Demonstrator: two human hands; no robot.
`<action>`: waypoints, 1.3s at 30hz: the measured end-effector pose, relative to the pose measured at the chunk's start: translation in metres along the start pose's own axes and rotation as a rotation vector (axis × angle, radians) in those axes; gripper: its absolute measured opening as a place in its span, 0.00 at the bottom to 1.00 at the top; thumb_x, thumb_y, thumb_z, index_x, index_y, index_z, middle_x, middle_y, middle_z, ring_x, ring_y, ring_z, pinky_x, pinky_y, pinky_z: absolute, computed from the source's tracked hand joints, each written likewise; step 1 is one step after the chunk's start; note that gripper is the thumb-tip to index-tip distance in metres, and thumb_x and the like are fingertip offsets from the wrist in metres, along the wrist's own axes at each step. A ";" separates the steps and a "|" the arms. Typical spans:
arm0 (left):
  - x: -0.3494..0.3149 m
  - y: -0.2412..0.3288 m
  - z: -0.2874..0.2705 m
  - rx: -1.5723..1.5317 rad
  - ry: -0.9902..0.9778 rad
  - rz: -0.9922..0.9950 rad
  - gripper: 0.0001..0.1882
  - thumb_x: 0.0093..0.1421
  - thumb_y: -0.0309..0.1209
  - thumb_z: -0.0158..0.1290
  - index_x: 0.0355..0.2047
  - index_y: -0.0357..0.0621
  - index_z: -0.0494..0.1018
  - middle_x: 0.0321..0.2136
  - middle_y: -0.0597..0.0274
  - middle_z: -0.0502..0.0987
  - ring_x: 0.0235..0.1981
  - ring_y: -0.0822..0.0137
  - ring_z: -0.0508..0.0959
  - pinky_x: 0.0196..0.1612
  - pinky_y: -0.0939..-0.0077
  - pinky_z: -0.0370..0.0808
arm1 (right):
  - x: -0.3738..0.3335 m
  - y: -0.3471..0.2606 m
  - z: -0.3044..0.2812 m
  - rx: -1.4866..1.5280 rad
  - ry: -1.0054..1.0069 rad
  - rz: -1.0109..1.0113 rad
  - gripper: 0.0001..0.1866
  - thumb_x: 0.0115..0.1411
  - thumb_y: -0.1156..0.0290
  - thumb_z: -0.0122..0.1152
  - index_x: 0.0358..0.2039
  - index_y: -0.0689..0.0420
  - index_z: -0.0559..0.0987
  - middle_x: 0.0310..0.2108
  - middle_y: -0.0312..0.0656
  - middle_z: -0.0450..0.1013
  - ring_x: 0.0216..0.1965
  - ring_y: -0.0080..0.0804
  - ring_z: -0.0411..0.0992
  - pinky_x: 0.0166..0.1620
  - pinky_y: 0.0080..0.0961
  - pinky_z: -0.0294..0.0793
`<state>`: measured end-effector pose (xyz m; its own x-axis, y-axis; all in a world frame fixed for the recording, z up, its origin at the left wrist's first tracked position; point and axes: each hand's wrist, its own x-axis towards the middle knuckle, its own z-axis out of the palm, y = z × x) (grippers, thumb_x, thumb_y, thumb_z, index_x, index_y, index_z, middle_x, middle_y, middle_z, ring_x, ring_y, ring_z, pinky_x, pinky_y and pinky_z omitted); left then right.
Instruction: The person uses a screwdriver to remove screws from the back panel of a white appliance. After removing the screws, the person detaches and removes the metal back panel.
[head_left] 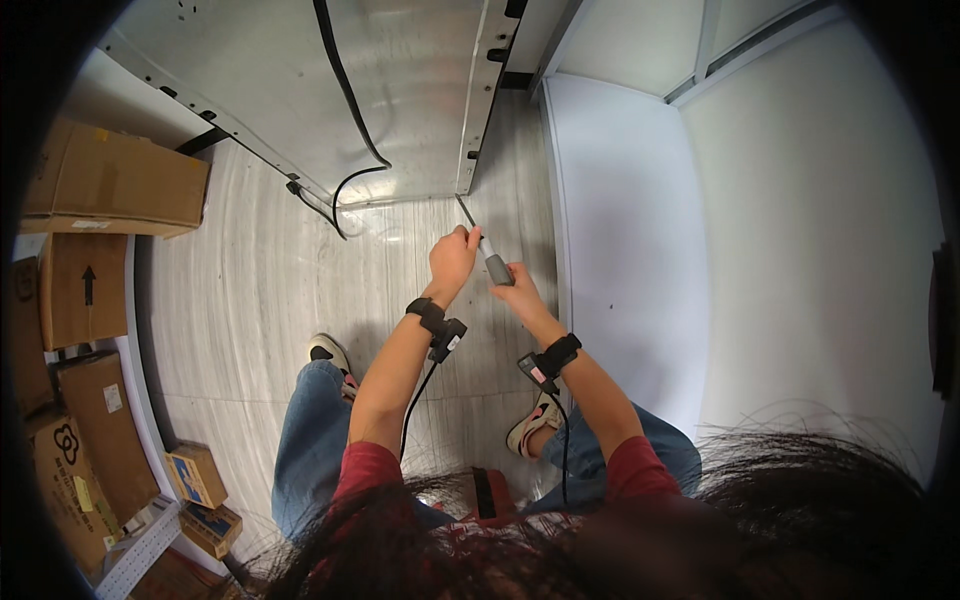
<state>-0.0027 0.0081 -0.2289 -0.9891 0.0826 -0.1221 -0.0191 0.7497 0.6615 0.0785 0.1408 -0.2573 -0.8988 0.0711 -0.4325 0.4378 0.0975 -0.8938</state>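
Note:
A screwdriver with a grey handle (497,269) slants up and to the left between my hands. My right hand (519,292) is closed on the back end of its handle. Farther forward, my left hand (453,262) has its fingers closed at the front of the tool, around the shaft or collar. The shaft's tip reaches the bottom right corner of a large silver metal panel (410,120), the face of a tall cabinet or appliance. Whether the tip sits in a screw is too small to tell.
A black cable (343,85) hangs down the panel, its plug (293,187) near the lower edge. Cardboard boxes (130,180) are stacked on shelving at the left. A white ledge and wall (640,220) bound the right side. Pale wood-look flooring (240,290) lies below.

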 end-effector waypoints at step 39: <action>0.033 0.013 -0.055 -0.364 0.214 0.033 0.14 0.52 0.32 0.35 0.22 0.38 0.69 0.19 0.45 0.72 0.25 0.46 0.72 0.29 0.58 0.66 | -0.039 -0.064 0.023 0.132 0.017 0.048 0.16 0.49 0.72 0.56 0.35 0.62 0.62 0.24 0.37 0.64 0.21 0.20 0.63 0.26 0.18 0.62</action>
<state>-0.0441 -0.0155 -0.1833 -0.9974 -0.0639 0.0343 0.0006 0.4653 0.8852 0.0848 0.1089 -0.1860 -0.8757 0.0893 -0.4745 0.4731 -0.0381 -0.8802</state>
